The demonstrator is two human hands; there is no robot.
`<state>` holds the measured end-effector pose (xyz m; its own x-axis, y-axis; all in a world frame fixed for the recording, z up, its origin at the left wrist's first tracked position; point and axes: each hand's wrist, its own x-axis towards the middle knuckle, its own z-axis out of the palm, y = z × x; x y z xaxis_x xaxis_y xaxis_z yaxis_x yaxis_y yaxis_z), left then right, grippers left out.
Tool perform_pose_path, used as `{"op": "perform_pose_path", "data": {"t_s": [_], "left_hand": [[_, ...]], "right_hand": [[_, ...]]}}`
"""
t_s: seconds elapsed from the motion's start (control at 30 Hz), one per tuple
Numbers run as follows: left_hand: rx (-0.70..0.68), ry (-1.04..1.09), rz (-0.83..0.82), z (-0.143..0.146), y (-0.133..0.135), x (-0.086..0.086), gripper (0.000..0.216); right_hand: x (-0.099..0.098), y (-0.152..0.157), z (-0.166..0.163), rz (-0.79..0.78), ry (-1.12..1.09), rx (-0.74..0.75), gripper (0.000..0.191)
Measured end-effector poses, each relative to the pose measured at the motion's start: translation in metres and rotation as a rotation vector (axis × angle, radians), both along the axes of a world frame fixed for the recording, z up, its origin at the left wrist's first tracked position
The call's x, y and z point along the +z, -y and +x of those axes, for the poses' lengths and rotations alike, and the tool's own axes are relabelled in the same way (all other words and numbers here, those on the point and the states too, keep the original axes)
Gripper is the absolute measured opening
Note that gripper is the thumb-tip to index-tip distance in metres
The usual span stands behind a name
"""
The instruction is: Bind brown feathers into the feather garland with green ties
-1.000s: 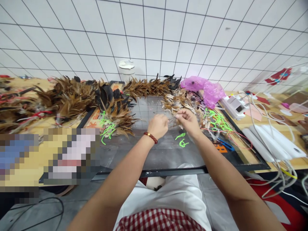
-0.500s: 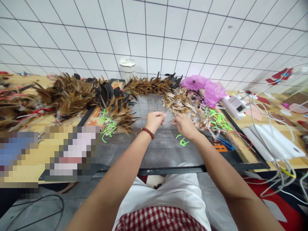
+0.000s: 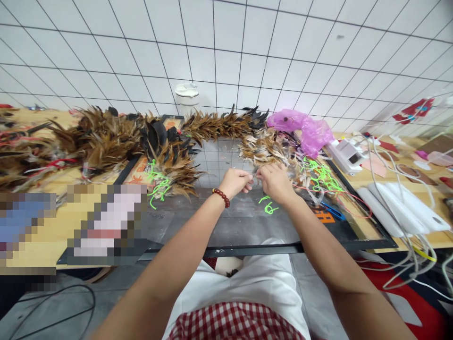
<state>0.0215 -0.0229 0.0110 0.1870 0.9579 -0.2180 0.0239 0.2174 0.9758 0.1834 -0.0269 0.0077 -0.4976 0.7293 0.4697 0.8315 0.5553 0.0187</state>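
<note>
My left hand (image 3: 236,182), with a beaded bracelet (image 3: 221,197) at its wrist, is closed in a pinch above the dark board (image 3: 198,226). Close beside it, my right hand (image 3: 274,182) is pinched too, the fingertips of both almost meeting. Whatever they hold is too small to make out. Just beyond the right hand lies a pile of loose pale brown feathers (image 3: 264,150). Short bright green strings (image 3: 271,208) rest on the board below the hands. On the left sits a feather bundle (image 3: 177,165) with green strings (image 3: 157,184).
A feather strip (image 3: 219,126) runs along the back, near a white lidded cup (image 3: 187,97) and a pink plastic bag (image 3: 304,130). More feathers (image 3: 102,137) cover the left. At right are green strings (image 3: 322,174), a blue tool (image 3: 332,211), white power strips (image 3: 403,208) and cables.
My two hands have come closer together, the left shifting right and slightly toward me. The right hand's fingers have turned inward. The feathers and strings lie as before.
</note>
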Motion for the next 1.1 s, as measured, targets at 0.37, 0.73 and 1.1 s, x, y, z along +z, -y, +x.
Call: {"op": "perform_pose_path", "data": {"t_s": [0.37, 0.73, 1.1], "left_hand": [[0.078, 0.135, -0.078, -0.009, -0.002, 0.007, 0.012], [0.083, 0.236, -0.12, -0.011, -0.004, 0.006, 0.009], [0.064, 0.263, -0.156, -0.008, -0.001, 0.008, 0.007]], "right_hand": [[0.001, -0.008, 0.023, 0.116, -0.179, -0.273, 0.019], [-0.004, -0.007, 0.015, -0.188, 0.051, 0.088, 0.015], [0.0, -0.004, 0.006, -0.061, -0.203, 0.054, 0.019]]}}
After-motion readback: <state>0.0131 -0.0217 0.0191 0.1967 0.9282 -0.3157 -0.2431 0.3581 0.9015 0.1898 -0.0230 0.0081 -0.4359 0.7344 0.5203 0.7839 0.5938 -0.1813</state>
